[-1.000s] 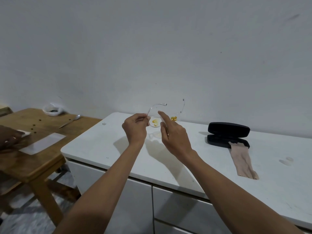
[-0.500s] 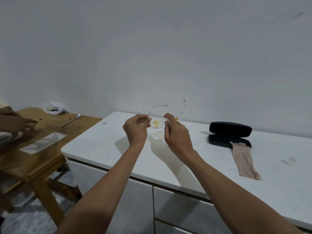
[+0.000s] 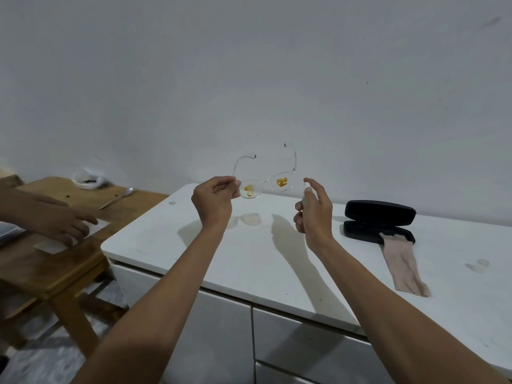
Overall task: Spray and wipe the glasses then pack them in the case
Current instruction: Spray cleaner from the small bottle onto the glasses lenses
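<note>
Left hand (image 3: 213, 200) pinches clear-framed glasses (image 3: 264, 184) at the left lens edge, held up above the white surface (image 3: 249, 259), temples open, yellow smears on both lenses. Right hand (image 3: 314, 214), touching the frame half a second ago, has pulled back and now wraps a small spray bottle (image 3: 304, 194), index finger on top, nozzle beside the right lens. Looks like spraying is about to start. Open black case (image 3: 379, 221) and beige cloth (image 3: 404, 264) wait to the right.
</note>
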`<act>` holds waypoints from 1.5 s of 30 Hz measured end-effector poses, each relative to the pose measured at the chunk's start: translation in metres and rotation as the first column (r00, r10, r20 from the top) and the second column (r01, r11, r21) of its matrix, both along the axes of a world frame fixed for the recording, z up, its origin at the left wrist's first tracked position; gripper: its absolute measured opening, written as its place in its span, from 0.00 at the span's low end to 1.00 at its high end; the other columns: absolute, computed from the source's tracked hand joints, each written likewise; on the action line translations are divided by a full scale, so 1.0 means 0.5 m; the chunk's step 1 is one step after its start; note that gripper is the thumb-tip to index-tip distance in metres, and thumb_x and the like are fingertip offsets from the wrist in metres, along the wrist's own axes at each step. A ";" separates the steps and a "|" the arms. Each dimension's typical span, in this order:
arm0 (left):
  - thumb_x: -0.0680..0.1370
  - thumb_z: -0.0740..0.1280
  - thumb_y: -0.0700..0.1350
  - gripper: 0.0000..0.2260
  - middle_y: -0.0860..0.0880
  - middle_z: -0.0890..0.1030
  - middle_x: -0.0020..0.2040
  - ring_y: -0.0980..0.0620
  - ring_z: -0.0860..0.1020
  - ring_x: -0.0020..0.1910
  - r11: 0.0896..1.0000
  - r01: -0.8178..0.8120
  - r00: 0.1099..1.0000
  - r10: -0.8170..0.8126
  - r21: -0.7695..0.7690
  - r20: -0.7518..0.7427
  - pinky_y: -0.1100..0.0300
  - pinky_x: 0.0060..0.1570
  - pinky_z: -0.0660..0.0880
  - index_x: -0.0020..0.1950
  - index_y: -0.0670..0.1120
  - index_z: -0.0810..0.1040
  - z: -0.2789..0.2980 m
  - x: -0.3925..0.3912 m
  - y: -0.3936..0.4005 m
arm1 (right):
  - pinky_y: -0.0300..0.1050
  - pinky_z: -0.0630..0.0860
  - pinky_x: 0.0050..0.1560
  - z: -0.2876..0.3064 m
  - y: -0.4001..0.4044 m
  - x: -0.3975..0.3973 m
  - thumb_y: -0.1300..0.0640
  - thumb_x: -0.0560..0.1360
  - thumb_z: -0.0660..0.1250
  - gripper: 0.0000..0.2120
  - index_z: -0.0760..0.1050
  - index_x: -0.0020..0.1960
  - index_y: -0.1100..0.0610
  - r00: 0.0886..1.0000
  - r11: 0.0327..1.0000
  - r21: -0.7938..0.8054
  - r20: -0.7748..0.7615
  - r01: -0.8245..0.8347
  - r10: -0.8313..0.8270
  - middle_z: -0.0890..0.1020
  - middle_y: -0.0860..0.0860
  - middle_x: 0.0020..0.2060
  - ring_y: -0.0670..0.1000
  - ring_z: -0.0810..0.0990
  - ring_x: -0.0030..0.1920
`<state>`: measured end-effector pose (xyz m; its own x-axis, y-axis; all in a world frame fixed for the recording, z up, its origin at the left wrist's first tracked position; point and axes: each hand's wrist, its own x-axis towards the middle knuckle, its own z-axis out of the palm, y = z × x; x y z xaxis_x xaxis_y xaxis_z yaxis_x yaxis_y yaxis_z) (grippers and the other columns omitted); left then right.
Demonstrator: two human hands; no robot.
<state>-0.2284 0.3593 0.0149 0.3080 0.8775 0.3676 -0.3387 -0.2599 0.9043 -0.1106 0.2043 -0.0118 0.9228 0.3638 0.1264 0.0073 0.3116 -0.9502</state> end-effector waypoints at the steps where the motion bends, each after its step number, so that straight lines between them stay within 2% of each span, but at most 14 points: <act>1: 0.73 0.76 0.32 0.05 0.42 0.86 0.37 0.48 0.84 0.35 1.000 0.010 1.000 -0.010 0.001 0.007 0.62 0.40 0.83 0.46 0.38 0.86 0.005 0.000 -0.001 | 0.37 0.60 0.25 0.008 0.001 0.003 0.47 0.83 0.60 0.10 0.80 0.57 0.38 0.998 0.999 0.033 -0.055 -0.039 0.041 0.72 0.48 0.29 0.49 0.63 0.23; 6: 0.73 0.76 0.32 0.05 0.41 0.86 0.38 0.45 0.84 0.37 0.999 0.042 0.999 -0.041 -0.001 0.022 0.59 0.41 0.83 0.46 0.39 0.86 0.016 0.004 -0.007 | 0.36 0.58 0.22 0.032 0.005 0.008 0.51 0.83 0.60 0.13 0.81 0.61 0.44 0.959 0.970 0.172 -0.197 -0.169 0.202 0.70 0.49 0.29 0.48 0.59 0.22; 10: 0.72 0.76 0.31 0.06 0.41 0.86 0.38 0.46 0.85 0.37 0.998 0.063 0.997 -0.062 -0.011 0.037 0.57 0.42 0.84 0.45 0.40 0.86 0.016 0.006 -0.009 | 0.34 0.57 0.21 0.041 0.002 0.003 0.53 0.83 0.58 0.15 0.83 0.57 0.42 0.937 0.950 0.219 -0.220 -0.224 0.272 0.70 0.48 0.28 0.47 0.58 0.22; 15: 0.73 0.76 0.31 0.06 0.42 0.86 0.37 0.47 0.85 0.36 0.998 0.065 0.997 -0.064 -0.008 0.039 0.58 0.41 0.83 0.45 0.41 0.86 0.012 0.006 -0.013 | 0.35 0.55 0.21 0.036 -0.002 -0.002 0.53 0.82 0.60 0.11 0.81 0.52 0.44 0.934 0.956 0.187 -0.235 -0.226 0.267 0.68 0.49 0.28 0.47 0.58 0.22; 20: 0.72 0.76 0.31 0.05 0.41 0.86 0.38 0.46 0.84 0.36 0.998 0.065 0.997 -0.065 -0.004 0.044 0.59 0.41 0.83 0.47 0.38 0.86 0.016 0.005 -0.019 | 0.36 0.56 0.24 0.023 0.008 -0.013 0.52 0.83 0.58 0.13 0.80 0.60 0.43 0.953 0.965 0.094 -0.163 -0.244 0.256 0.68 0.48 0.28 0.48 0.58 0.23; 24: 0.72 0.76 0.31 0.06 0.42 0.86 0.37 0.45 0.84 0.36 0.997 0.075 0.995 -0.076 0.005 0.059 0.56 0.42 0.84 0.45 0.40 0.86 0.030 0.004 -0.024 | 0.37 0.54 0.26 0.022 0.024 -0.029 0.53 0.82 0.57 0.13 0.77 0.45 0.44 0.963 0.969 0.016 -0.105 -0.247 0.247 0.69 0.49 0.30 0.49 0.58 0.24; 25: 0.72 0.76 0.31 0.06 0.42 0.86 0.36 0.45 0.84 0.35 0.997 0.080 0.995 -0.080 0.005 0.064 0.55 0.43 0.84 0.44 0.41 0.86 0.033 0.005 -0.026 | 0.37 0.54 0.26 0.022 0.029 -0.030 0.54 0.82 0.57 0.12 0.75 0.44 0.46 0.963 0.969 0.010 -0.109 -0.246 0.245 0.69 0.50 0.30 0.49 0.58 0.24; 28: 0.72 0.77 0.31 0.08 0.44 0.86 0.35 0.44 0.84 0.35 0.996 0.090 0.993 -0.090 0.001 0.075 0.54 0.44 0.84 0.42 0.44 0.85 0.040 0.007 -0.031 | 0.38 0.54 0.26 0.022 0.043 -0.035 0.53 0.83 0.57 0.09 0.74 0.53 0.55 0.958 0.966 0.016 -0.126 -0.259 0.259 0.70 0.49 0.29 0.49 0.58 0.24; 30: 0.72 0.77 0.31 0.08 0.45 0.86 0.35 0.44 0.84 0.35 0.996 0.089 0.993 -0.088 0.001 0.076 0.53 0.45 0.84 0.41 0.44 0.86 0.041 0.007 -0.032 | 0.37 0.54 0.26 0.025 0.050 -0.042 0.52 0.83 0.57 0.11 0.76 0.59 0.54 0.951 0.961 0.032 -0.135 -0.275 0.277 0.70 0.49 0.29 0.48 0.58 0.24; 33: 0.72 0.77 0.32 0.08 0.44 0.86 0.36 0.45 0.84 0.35 0.996 0.084 0.994 -0.085 0.003 0.070 0.53 0.45 0.84 0.42 0.44 0.86 0.038 0.007 -0.032 | 0.36 0.55 0.25 0.033 0.054 -0.055 0.51 0.85 0.57 0.12 0.80 0.58 0.44 0.938 0.949 0.071 -0.140 -0.309 0.316 0.70 0.48 0.28 0.48 0.58 0.24; 35: 0.72 0.77 0.32 0.07 0.45 0.86 0.36 0.46 0.85 0.35 0.997 0.081 0.994 -0.082 0.007 0.066 0.53 0.44 0.84 0.42 0.44 0.86 0.034 0.008 -0.032 | 0.36 0.55 0.24 0.036 0.056 -0.060 0.51 0.85 0.58 0.12 0.80 0.57 0.41 0.929 0.941 0.107 -0.161 -0.320 0.334 0.70 0.48 0.27 0.47 0.58 0.24; 41: 0.72 0.77 0.32 0.06 0.45 0.87 0.37 0.48 0.85 0.35 0.998 0.071 0.996 -0.071 0.002 0.060 0.55 0.43 0.85 0.44 0.42 0.86 0.023 0.009 -0.033 | 0.35 0.55 0.22 0.027 0.060 -0.062 0.51 0.84 0.59 0.10 0.78 0.57 0.45 0.906 0.930 0.171 -0.226 -0.326 0.359 0.69 0.48 0.27 0.46 0.58 0.22; 45: 0.72 0.77 0.32 0.06 0.43 0.86 0.37 0.46 0.85 0.35 0.997 0.080 0.994 -0.079 -0.006 0.073 0.56 0.42 0.84 0.44 0.42 0.86 0.018 0.010 -0.030 | 0.36 0.57 0.24 0.005 0.058 -0.058 0.49 0.84 0.59 0.10 0.78 0.60 0.44 0.940 0.952 0.065 -0.155 -0.298 0.304 0.71 0.48 0.28 0.47 0.61 0.23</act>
<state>-0.2235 0.3443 0.0241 0.3496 0.8545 0.3841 -0.4224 -0.2222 0.8788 -0.1397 0.2332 -0.0095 0.7802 0.6255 0.0055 -0.2446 0.3131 -0.9177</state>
